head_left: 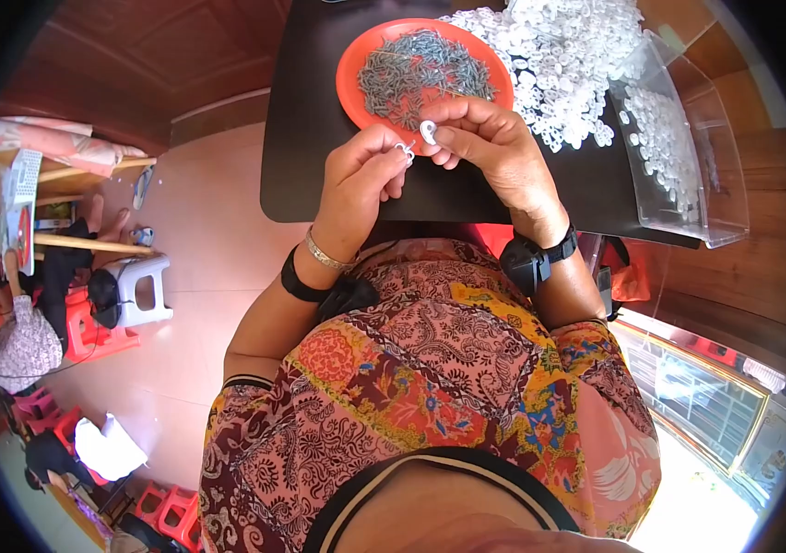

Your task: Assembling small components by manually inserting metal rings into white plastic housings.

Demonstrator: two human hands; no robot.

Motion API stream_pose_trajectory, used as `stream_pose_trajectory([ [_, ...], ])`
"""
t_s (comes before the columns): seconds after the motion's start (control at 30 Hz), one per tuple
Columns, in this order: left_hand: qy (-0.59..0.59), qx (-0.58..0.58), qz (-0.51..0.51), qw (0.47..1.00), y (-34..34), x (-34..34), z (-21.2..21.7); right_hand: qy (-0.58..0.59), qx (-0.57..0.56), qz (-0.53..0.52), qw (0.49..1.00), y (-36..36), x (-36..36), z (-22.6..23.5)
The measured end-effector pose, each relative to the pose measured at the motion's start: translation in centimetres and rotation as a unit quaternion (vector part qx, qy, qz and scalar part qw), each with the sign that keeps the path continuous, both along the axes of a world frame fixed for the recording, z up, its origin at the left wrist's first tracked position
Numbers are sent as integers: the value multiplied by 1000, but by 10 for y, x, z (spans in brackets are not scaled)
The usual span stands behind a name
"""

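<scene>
Hands meet over a black table (319,120): left hand (356,180) pinches a screw (406,150), right hand (490,138) pinches a white clip (428,132), beside an orange plate (351,69) (screws piled on it). Pink tile floor (199,240), stools (139,290) left.

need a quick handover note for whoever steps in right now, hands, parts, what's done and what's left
Left hand: fingertips pinch a small metal piece, held over the near edge of the black table.
Right hand: thumb and forefinger hold a small white plastic ring, right against the metal piece.
Parts: orange plate full of grey metal pieces just beyond the hands; loose heap of white rings to its right; clear plastic bin at the table's right end with more white pieces inside.
Done: one ring and one metal piece picked up and brought together.
Left: whether they are joined yet cannot be told; the plate and heap are both well stocked.
</scene>
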State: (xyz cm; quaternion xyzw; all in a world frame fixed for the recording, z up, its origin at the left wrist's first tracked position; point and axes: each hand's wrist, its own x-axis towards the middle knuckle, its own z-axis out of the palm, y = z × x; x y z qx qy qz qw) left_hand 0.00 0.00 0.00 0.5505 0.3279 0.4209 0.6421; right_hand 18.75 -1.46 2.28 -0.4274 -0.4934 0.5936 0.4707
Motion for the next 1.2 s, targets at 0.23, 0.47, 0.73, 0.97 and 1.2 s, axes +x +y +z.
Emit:
stream_pose_trajectory([
  [0.23,27,1,-3,1000,-2,6,-4,-27,31,-15,999,-4,-4,-1],
  [0.47,39,13,-5,999,-2,5,-5,-66,69,-25,995,-6,-7,-1],
  [0.73,43,15,8,999,-5,6,-3,-77,71,-39,994,-10,-9,0],
  [0.97,51,26,7,998,-5,6,-5,-119,87,-36,988,-13,-10,4],
  [1.2,80,56,10,995,-8,7,-4,-179,126,-49,975,-16,-12,6],
])
